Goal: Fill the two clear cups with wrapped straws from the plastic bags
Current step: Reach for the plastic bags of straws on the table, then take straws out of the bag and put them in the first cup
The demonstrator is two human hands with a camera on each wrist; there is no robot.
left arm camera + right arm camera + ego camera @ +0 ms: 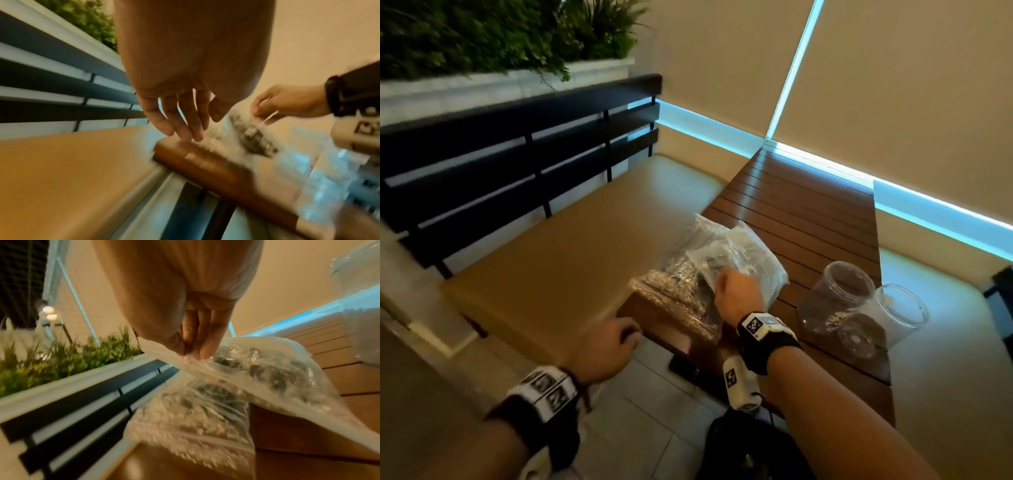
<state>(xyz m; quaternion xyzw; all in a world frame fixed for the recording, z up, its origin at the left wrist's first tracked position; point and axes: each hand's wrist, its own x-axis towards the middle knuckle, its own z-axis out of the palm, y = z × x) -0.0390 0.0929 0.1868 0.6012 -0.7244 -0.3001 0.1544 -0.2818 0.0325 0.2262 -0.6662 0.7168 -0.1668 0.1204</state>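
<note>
I am seeing clear bags (743,260) over a brown slatted table (808,212), beside a tan bench cushion (571,246) with black back slats (517,150).

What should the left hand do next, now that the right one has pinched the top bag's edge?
Probably bring the left hand over to grip the opposite edge of the top bag and pull it open. The right hand only pinches one edge, the left holds nothing, and both cups are empty.
</note>
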